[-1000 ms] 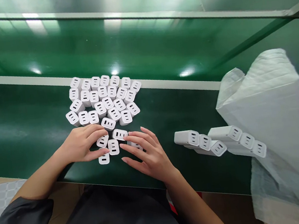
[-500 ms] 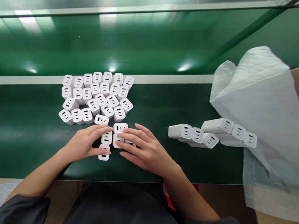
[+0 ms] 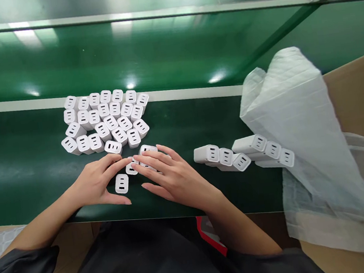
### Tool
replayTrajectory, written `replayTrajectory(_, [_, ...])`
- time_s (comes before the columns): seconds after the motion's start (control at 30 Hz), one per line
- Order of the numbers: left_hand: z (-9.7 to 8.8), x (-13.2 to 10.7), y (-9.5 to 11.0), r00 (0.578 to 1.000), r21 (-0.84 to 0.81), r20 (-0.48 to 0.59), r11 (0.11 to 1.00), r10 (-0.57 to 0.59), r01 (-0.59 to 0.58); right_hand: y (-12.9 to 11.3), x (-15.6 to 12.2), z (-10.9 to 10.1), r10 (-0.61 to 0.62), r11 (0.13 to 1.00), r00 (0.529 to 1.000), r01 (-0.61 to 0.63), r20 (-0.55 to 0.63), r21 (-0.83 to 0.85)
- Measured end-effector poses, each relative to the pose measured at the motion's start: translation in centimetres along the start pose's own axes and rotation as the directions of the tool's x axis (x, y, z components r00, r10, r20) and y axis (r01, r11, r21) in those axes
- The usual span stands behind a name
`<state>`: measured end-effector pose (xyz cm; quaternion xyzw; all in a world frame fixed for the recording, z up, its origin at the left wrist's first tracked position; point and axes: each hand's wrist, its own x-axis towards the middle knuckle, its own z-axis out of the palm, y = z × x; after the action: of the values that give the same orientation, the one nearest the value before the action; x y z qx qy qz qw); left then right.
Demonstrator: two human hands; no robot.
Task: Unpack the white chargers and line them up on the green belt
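Several white chargers [image 3: 103,119], port faces up, stand packed in rows on the green table [image 3: 22,165]. In front of that block, a few loose chargers lie between my hands. My left hand [image 3: 96,182] rests flat, fingers stretched toward a charger [image 3: 131,168], with one charger [image 3: 122,183] under its fingers near the thumb. My right hand [image 3: 170,175] lies fingers spread over two or three chargers, its fingertips touching them beside another charger [image 3: 147,150]. Neither hand grips anything.
A row of several chargers lying on their sides [image 3: 242,153] sits to the right. White foam wrap [image 3: 299,122] spills from a cardboard box [image 3: 359,92] at the right. A pale rail [image 3: 180,94] borders the conveyor belt behind.
Both hands have drawn closer together and shifted the loose chargers. One charger now lies apart near my left thumb. The camera has turned slightly right.
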<state>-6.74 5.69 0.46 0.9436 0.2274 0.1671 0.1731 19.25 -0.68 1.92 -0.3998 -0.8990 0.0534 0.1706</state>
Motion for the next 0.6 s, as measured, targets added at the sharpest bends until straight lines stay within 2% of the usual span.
replayTrajectory(0.1, [-0.3,0.0,-0.2,0.999,0.008,0.039,1.0,-0.004,0.004,-0.4,0.8,1.0,-0.007,1.0,1.0,0.007,-0.008,-0.03])
replayTrajectory(0.27, [-0.9,0.0,-0.8,0.998,-0.071,0.066,0.997,0.005,0.0,-0.7,0.9,2.6,0.004,0.999,0.992,-0.01,-0.124,-0.045])
replayTrajectory(0.4, [-1.3,-0.3,-1.1,0.999,-0.118,0.046,0.993,-0.003,0.009,-0.7,0.6,2.7,0.006,0.998,0.988,-0.016,-0.154,-0.06])
replayTrajectory(0.6, [-0.7,-0.5,-1.2,0.996,-0.205,0.08,0.977,-0.048,0.063,-1.4,0.6,3.0,-0.075,0.996,0.983,0.066,-0.167,-0.061])
